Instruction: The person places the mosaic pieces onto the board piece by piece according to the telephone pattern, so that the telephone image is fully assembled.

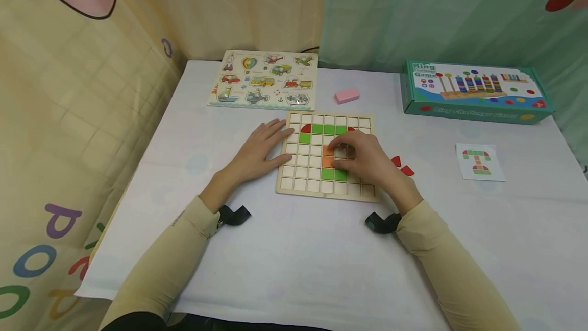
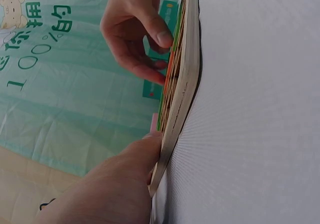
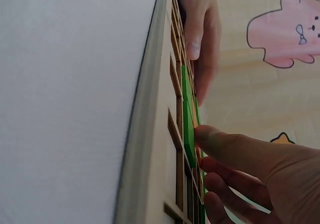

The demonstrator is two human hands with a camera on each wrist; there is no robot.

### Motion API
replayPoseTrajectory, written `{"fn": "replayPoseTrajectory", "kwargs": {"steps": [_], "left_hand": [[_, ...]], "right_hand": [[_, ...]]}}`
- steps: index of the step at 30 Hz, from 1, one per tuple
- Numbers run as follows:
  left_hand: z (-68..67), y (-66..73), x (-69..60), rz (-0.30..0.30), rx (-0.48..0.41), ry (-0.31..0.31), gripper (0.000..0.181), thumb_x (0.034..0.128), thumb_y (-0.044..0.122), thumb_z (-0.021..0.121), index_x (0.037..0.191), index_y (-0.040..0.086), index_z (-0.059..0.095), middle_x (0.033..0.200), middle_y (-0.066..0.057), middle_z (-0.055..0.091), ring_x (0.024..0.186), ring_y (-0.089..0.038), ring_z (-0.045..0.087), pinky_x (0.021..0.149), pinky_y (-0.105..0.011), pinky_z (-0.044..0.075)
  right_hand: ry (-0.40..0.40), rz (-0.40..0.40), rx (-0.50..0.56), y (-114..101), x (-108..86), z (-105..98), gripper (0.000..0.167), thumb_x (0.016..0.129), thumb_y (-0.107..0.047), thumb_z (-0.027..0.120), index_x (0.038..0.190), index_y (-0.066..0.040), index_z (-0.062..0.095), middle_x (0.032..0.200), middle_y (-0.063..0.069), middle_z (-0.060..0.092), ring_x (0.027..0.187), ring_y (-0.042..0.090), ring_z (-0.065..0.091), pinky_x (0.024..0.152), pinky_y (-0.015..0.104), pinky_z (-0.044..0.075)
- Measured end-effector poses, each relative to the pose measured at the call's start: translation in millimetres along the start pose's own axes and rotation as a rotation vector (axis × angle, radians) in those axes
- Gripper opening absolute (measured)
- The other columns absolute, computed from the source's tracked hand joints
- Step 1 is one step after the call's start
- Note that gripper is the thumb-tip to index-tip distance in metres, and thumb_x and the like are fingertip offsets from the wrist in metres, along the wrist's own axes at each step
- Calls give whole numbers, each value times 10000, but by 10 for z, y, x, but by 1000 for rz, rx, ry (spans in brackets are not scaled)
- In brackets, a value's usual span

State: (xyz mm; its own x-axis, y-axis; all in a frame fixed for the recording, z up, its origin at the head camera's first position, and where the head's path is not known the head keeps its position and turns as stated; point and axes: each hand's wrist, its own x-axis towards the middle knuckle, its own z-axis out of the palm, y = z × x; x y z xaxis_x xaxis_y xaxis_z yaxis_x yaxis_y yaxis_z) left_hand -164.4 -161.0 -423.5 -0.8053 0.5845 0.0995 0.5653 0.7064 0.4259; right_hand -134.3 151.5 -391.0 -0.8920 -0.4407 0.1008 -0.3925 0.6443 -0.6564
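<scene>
A wooden grid board (image 1: 325,196) holds flat coloured tiles: a green row with red curved pieces at its ends, a green tile (image 1: 304,138) under the left end, two orange tiles (image 1: 327,161) in the middle and two green tiles (image 1: 341,174) below. My left hand (image 1: 257,152) lies with fingers extended, fingertips and thumb on the board's left edge. Bent over the orange tiles, my right hand (image 1: 367,160) touches them with thumb and forefinger held apart, as the right wrist view also shows with the thumb (image 3: 215,139) on the tiles.
Two red pieces (image 1: 407,170) lie beside my right wrist. Behind the board are a picture puzzle (image 1: 262,79) and a pink block (image 1: 346,95). A green game box (image 1: 478,92) stands at the back right, with a pattern card (image 1: 480,162) in front of it.
</scene>
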Motion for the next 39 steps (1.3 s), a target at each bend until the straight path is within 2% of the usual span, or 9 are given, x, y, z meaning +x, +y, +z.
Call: {"fn": "replayPoseTrajectory", "kwargs": {"steps": [5, 8, 13, 16, 19, 23, 27, 32, 39], "left_hand": [[6, -6, -2, -10, 9, -6, 699, 1028, 464, 644, 1623, 168, 425, 1745, -93, 272, 1641, -281, 161, 1360, -432, 66], [9, -8, 1, -11, 10, -8, 702, 1029, 470, 642, 1624, 169, 422, 1747, -93, 266, 1643, -282, 155, 1360, -432, 63], [7, -6, 11, -12, 5, -7, 701, 1027, 462, 647, 1624, 171, 422, 1745, -95, 271, 1644, -281, 153, 1360, -426, 57], [6, -7, 16, -13, 5, -9, 696, 1030, 455, 644, 1625, 169, 421, 1745, -94, 271, 1644, -278, 152, 1360, -419, 52], [13, -12, 17, -13, 6, -10, 696, 1031, 459, 642, 1624, 169, 422, 1745, -93, 270, 1644, -276, 150, 1361, -418, 51], [17, -18, 12, -13, 1, -8, 697, 1029, 462, 643, 1623, 170, 424, 1744, -93, 272, 1645, -279, 148, 1361, -431, 53], [14, -18, 9, -13, -4, -7, 692, 1031, 454, 644, 1621, 168, 426, 1742, -96, 276, 1644, -281, 149, 1360, -436, 56], [10, -12, 13, -13, -2, -8, 700, 1027, 459, 651, 1624, 172, 422, 1746, -91, 268, 1646, -270, 142, 1361, -422, 45], [8, -2, 4, -15, -2, -7, 701, 1025, 457, 653, 1622, 168, 426, 1744, -94, 272, 1645, -273, 146, 1361, -424, 48]], "right_hand": [[-15, 57, 32, 54, -16, -202, 343, 902, -156, 857, 1214, -62, 753, 1159, 109, 735, 1059, 280, 650, 940, 465, 580], [-20, 140, 40, 123, -64, -413, 311, 936, -161, 820, 1222, -60, 751, 1153, 121, 739, 1060, 293, 657, 964, 501, 593], [-81, 257, -5, 297, -180, -762, 299, 971, -192, 777, 1245, -77, 746, 1142, 120, 733, 1072, 282, 647, 1000, 534, 588], [-117, 303, -48, 427, -250, -901, 311, 970, -189, 779, 1249, -60, 738, 1142, 125, 731, 1068, 285, 644, 996, 524, 582], [-159, 340, -81, 539, -308, -994, 315, 954, -194, 801, 1227, -48, 744, 1110, 117, 741, 1040, 284, 650, 922, 441, 582], [-235, 384, -83, 612, -333, -1049, 338, 906, -226, 858, 1172, -45, 755, 1040, 91, 740, 976, 262, 626, 812, 331, 530], [-301, 401, -72, 619, -316, -1033, 319, 871, -224, 885, 1108, -51, 758, 970, 71, 716, 930, 254, 604, 767, 319, 516], [-316, 385, -87, 601, -304, -990, 221, 864, -173, 885, 1017, -66, 766, 899, 53, 696, 895, 252, 590, 743, 332, 507], [-323, 350, -76, 593, -307, -970, 185, 892, -207, 868, 1004, -94, 772, 858, 49, 645, 892, 251, 554, 719, 336, 474]]}}
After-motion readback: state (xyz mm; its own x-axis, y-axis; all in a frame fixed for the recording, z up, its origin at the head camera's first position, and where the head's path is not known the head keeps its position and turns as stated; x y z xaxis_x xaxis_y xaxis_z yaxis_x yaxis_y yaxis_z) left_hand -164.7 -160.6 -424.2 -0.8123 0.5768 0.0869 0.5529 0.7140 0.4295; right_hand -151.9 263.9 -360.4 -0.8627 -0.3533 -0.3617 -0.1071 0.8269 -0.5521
